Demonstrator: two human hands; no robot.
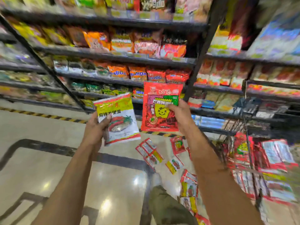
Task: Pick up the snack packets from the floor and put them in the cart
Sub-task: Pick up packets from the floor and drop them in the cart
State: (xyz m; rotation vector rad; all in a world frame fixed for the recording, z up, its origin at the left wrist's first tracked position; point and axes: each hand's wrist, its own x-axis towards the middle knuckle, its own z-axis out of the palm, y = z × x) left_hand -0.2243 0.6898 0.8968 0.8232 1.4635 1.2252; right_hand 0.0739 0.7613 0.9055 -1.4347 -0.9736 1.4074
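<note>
Left grip (95, 127) clutched a white-and-yellow packet (120, 117), right grip (180, 114) a red packet (160, 108), both mid-carry; next likely called for swinging right to the cart (250, 159).

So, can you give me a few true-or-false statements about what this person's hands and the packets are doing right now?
1. The left hand holds a white and yellow packet. True.
2. The right hand is empty. False: it holds a red packet.
3. Several loose packets lie on the floor. True.
4. The cart has nothing in it. False: it stands at the right with stacked packets inside.
5. The two held packets rest on a shelf. False: both are held up in the air, in front of the shelves.
</note>
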